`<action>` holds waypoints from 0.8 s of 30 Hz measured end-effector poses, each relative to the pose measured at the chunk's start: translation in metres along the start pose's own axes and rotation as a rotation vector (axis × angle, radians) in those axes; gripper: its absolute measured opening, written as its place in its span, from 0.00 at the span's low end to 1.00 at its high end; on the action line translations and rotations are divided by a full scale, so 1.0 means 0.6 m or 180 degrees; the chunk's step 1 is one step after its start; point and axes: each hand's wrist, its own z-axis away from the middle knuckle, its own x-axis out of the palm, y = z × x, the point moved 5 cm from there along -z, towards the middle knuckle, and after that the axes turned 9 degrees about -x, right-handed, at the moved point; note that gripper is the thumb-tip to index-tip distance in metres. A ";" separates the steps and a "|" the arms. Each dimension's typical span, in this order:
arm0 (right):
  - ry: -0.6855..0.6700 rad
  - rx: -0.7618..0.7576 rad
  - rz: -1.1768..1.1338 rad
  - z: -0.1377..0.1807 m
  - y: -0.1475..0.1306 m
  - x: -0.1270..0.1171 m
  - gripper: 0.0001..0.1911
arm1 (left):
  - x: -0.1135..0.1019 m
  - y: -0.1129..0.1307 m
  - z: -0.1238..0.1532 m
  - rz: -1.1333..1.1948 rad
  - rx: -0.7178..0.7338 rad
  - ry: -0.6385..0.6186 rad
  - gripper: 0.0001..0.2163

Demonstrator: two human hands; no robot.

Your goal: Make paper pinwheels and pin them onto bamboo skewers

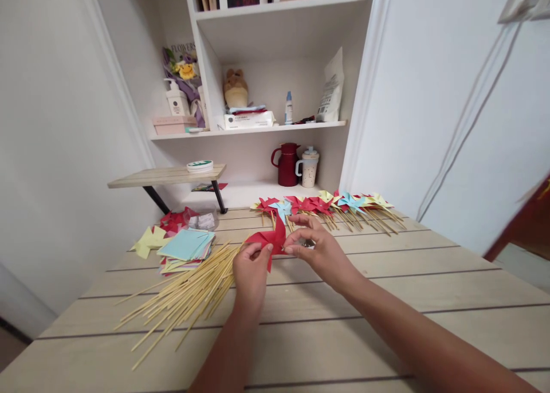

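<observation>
Pinched in my left hand point(252, 267) is a red paper pinwheel point(277, 238), held just above the table. My right hand point(313, 244) is at the pinwheel's right side, thumb and index finger pressed together at its edge, the other fingers curved above. Whatever those fingertips pinch is too small to make out. Partly behind my right hand lies a small shiny item point(307, 243) I cannot identify. Left of my left hand, a loose pile of thin wooden sticks point(189, 295) fans out across the table.
Finished pinwheels on sticks point(318, 204) lie in a row at the back right. A stack of coloured paper squares point(187, 245) and a clear plastic box point(204, 220) sit at left. Behind stand a small raised shelf point(167, 177), a red jug point(287, 165) and a cup point(309, 168).
</observation>
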 end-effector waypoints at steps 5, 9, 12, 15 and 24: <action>0.0118 0.0006 -0.0061 0.006 0.011 0.004 0.03 | -0.004 0.003 0.001 -0.0266 0.0188 0.0163 0.09; 0.0095 0.0003 -0.0207 0.013 0.015 0.007 0.03 | -0.005 0.016 0.006 -0.0482 0.0433 0.0317 0.08; 0.0044 -0.0014 -0.0278 0.015 0.011 0.009 0.04 | -0.002 0.031 0.012 -0.0611 0.0675 0.0357 0.06; 0.0046 0.0026 -0.0308 0.017 0.010 0.010 0.03 | 0.001 0.040 0.017 -0.0615 0.0816 0.0331 0.05; -0.0190 -0.0100 -0.0215 0.019 0.015 0.014 0.05 | 0.001 0.046 0.023 -0.0700 0.0922 0.0360 0.05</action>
